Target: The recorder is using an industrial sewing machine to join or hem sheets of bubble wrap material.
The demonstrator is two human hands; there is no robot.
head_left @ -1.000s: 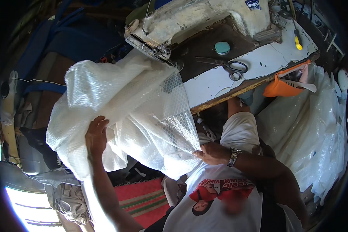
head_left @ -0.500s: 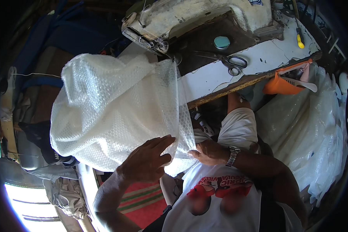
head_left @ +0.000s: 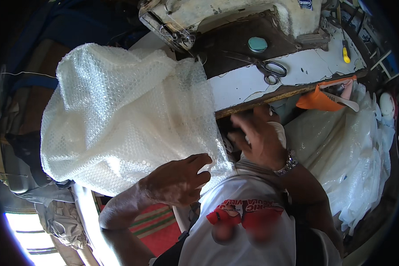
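A large billowing sheet of clear bubble wrap [head_left: 128,115] spreads across the left, its far right corner lying by the needle end of an old sewing machine [head_left: 235,15]. At the sheet's near right edge is my left hand [head_left: 177,179], its fingers curled and the thumb and forefinger gripping the wrap. To the right of that edge my right hand [head_left: 264,142], with a metal watch on the wrist, is off the wrap over my lap. Its fingers are blurred but spread, and nothing shows in them.
On the white machine table [head_left: 248,91] lie black-handled scissors [head_left: 270,71], a round green piece [head_left: 257,44] and a yellow-handled tool [head_left: 346,53]. An orange pouch [head_left: 323,98] hangs at its front edge. More clear plastic sheeting [head_left: 341,146] is heaped at right.
My right hand has let go of the wrap's edge and moved up and right. The left fingers have curled in more. The wrap's near right edge now lies flatter, its upright fold gone.
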